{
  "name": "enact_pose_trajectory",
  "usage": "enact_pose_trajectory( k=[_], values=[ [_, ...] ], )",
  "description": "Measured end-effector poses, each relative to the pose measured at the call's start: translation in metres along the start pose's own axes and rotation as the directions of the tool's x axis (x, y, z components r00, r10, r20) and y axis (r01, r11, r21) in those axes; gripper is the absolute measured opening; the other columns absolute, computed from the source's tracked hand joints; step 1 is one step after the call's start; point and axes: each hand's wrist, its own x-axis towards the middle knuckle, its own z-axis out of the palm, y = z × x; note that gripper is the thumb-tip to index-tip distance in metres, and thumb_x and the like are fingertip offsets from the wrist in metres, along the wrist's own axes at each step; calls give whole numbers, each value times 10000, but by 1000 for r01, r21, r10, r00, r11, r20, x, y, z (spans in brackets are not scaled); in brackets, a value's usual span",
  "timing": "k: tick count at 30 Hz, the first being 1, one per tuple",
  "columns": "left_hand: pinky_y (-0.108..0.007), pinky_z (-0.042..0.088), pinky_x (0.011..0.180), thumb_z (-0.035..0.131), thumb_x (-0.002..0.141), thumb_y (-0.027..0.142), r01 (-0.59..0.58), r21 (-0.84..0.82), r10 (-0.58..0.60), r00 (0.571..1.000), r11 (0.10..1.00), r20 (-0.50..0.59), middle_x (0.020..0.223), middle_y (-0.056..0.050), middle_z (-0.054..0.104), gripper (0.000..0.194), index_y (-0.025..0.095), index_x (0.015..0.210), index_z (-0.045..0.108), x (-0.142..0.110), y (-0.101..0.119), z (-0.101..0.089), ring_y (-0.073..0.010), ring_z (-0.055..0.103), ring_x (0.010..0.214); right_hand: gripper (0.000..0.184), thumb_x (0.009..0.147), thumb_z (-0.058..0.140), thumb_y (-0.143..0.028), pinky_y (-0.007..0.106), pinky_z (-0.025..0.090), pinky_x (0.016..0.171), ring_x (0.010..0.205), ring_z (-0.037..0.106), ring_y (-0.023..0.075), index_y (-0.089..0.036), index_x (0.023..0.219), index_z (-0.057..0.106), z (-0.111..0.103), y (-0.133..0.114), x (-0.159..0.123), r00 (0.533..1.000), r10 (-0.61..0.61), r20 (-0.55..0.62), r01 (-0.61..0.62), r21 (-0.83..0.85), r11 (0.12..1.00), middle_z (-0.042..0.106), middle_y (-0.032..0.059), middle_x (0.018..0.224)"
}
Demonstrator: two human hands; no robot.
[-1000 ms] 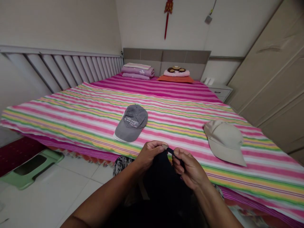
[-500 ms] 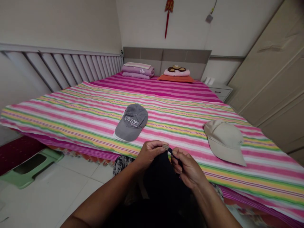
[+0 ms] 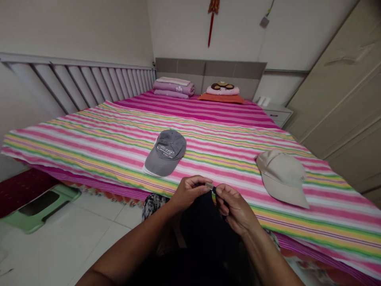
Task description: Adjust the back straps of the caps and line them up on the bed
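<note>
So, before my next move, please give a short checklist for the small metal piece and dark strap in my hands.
1. Left hand grip on small metal piece: ok, pinched at the thumb.
2. Right hand grip on dark strap: ok, pinched between fingers.
3. Strap passed through the metal piece: cannot tell, too small and dark.
4. Black cloth below the hands free of snags: cannot tell, too dark.
5. Grey cap and beige cap apart from the hands: ok, both on the striped bedsheet.

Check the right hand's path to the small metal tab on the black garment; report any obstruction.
Nothing visible: the right hand sits beside the metal tab, with only the black garment's own edge between.
</note>
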Motion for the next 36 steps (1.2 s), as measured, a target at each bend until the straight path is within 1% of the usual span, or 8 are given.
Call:
enact_pose_trajectory(
  k=[8, 14, 19, 23, 27, 30, 32, 36],
  values=[
    [-239, 426, 671, 668, 647, 283, -41, 60, 40, 999, 997, 24, 779, -39, 659, 254, 143, 858, 661, -1, 3, 0, -137, 576, 709, 244, 645, 684, -329, 153, 200, 313, 294, 216, 19, -174, 618, 498, 1, 2, 1, 1000, -12, -7, 12, 33, 999, 374, -101, 364],
    [-250, 422, 722, 634, 689, 305, -100, 148, 93, 994, 984, 55, 839, -46, 661, 271, 153, 912, 651, -2, 0, -1, -153, 580, 774, 233, 640, 688, -315, 158, 183, 323, 313, 218, 26, -175, 617, 503, 2, 2, 2, 1000, -17, -10, 18, 71, 997, 354, -100, 362],
    [-251, 423, 725, 635, 690, 298, -124, 146, 120, 992, 981, 36, 835, -46, 655, 267, 152, 914, 649, -2, -3, 0, -154, 581, 777, 281, 658, 672, -335, 156, 189, 325, 318, 220, 19, -167, 560, 469, 1, 4, 3, 999, 28, 40, -31, 90, 995, 357, -91, 393],
    [-254, 423, 748, 631, 697, 284, -159, 138, 154, 987, 978, 44, 854, -44, 640, 246, 160, 909, 652, -2, -5, 0, -156, 575, 810, 289, 648, 680, -323, 146, 176, 323, 329, 209, 8, -162, 558, 458, 1, 6, 4, 997, 60, 50, -67, 146, 987, 369, -89, 440],
    [-270, 422, 773, 634, 693, 281, -183, 161, 177, 983, 970, 48, 866, -57, 629, 238, 157, 895, 661, -2, -6, -1, -166, 569, 835, 294, 649, 677, -326, 150, 179, 323, 331, 199, 11, -165, 556, 449, 2, 7, 5, 997, 56, 45, -62, 154, 986, 357, -91, 436],
    [-265, 427, 754, 648, 677, 275, -159, 95, 153, 986, 983, 64, 844, -56, 621, 223, 150, 861, 662, -1, -5, 0, -158, 566, 817, 256, 646, 679, -302, 146, 172, 325, 338, 199, 11, -166, 594, 468, 4, 6, 4, 998, 56, 43, -61, 149, 987, 372, -89, 447],
    [-256, 428, 730, 657, 668, 273, -117, 24, 115, 991, 993, 73, 810, -47, 619, 218, 145, 844, 653, -1, -6, 1, -145, 566, 781, 204, 635, 674, -258, 140, 179, 332, 348, 224, 12, -169, 648, 492, 4, 5, 3, 997, 61, 44, -67, 165, 984, 419, -77, 481],
    [-228, 420, 681, 685, 639, 268, -1, -107, 8, 998, 994, 69, 741, -24, 613, 236, 136, 826, 629, -1, -6, 2, -111, 554, 695, 189, 596, 650, -173, 147, 248, 361, 382, 324, 32, -182, 724, 512, 3, 4, 0, 999, 37, 39, -45, 229, 972, 470, -62, 525]
  ],
)
